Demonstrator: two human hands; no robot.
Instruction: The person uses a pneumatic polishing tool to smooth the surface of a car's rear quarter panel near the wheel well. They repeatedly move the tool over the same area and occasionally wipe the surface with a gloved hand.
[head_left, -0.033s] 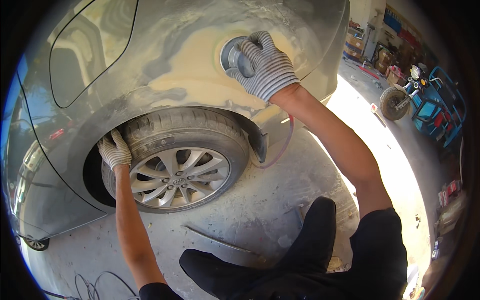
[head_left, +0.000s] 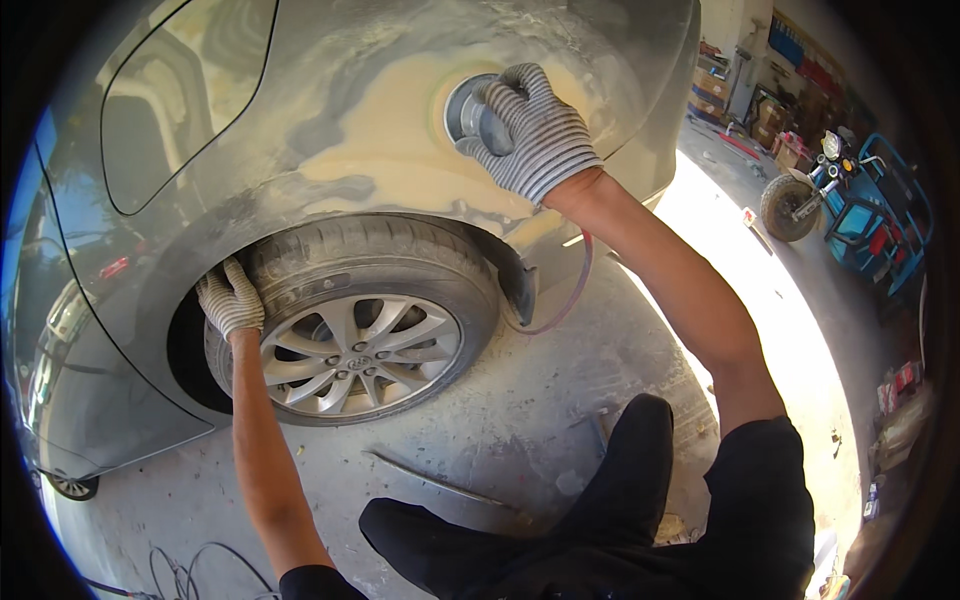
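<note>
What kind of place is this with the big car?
Probably a car repair shop. The car has a tan patch on its side, the gloved right hand holds a round tool against it, and there are cardboard boxes beyond.

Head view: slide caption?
Gloved right hand holds a round tool against a car's patchy panel; left hand at the tire.

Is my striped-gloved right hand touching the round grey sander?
Touching: the head view shows the striped-gloved right hand curled over the round grey sander.
</note>
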